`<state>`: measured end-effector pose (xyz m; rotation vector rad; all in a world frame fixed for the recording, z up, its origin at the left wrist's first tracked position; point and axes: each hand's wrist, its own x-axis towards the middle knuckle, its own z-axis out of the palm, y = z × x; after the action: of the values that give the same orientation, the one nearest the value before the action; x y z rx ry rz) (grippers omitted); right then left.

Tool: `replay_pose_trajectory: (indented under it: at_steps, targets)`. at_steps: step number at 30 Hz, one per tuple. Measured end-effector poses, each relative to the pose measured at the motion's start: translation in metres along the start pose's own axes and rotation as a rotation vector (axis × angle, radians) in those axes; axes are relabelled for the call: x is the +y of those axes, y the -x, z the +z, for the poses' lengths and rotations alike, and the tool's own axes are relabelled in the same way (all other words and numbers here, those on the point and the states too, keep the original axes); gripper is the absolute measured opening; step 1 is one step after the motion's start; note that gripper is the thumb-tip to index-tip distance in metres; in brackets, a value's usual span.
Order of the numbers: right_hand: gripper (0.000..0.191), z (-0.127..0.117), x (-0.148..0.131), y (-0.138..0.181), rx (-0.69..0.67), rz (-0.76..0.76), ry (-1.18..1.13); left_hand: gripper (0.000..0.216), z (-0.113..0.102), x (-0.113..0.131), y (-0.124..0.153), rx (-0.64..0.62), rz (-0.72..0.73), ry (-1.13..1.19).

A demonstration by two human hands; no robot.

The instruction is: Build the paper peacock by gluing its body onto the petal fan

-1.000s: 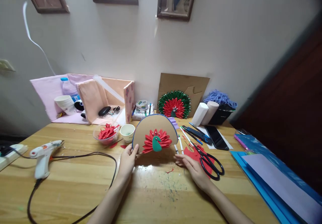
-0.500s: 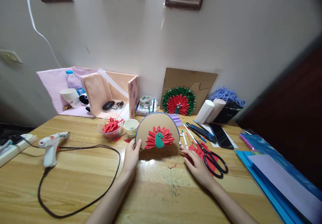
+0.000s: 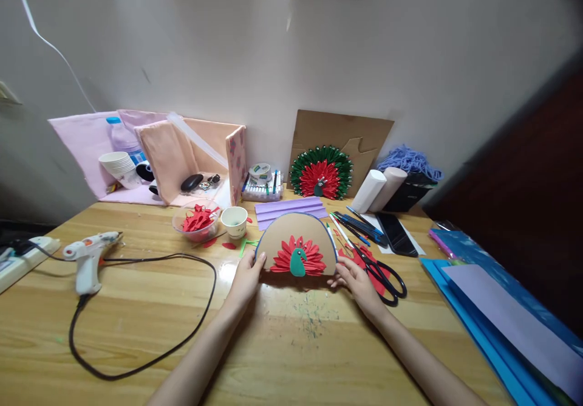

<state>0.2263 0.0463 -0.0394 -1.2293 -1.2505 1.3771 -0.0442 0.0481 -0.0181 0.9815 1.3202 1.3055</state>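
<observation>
At wooden worktop (image 3: 273,363) against grey wall (image 3: 204,47): holding cardboard semicircle (image 3: 277,239), bearing red-and-green bird (image 3: 297,264), between left hand (image 3: 248,277) and right hand (image 3: 359,279); gripping by both lower corners.

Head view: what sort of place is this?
Likely a craft table, perhaps in a home: a white glue gun, black-handled scissors and a half-round peacock piece.

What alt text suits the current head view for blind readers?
A half-round brown card bearing a red-tailed green bird is gripped by the left hand, with the right hand at its other edge. Around them on a wooden table are scissors, a glue gun and a bowl of red scraps.
</observation>
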Motion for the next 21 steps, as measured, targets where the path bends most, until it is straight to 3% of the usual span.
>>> replay_pose_trajectory:
  at_steps: [5, 10, 21]
  targets:
    - [0.032, 0.003, -0.004, 0.002, -0.025, 0.058, -0.124, 0.046, 0.010, 0.007, 0.008, -0.067, -0.070, 0.036]
    - [0.035, 0.008, -0.007, 0.007, -0.046, 0.074, -0.118, 0.058, 0.011, 0.006, 0.011, -0.085, 0.033, -0.026]
    - [0.033, 0.011, -0.009, 0.012, -0.090, 0.056, -0.086, 0.050, 0.009, 0.000, 0.010, 0.007, -0.002, -0.009]
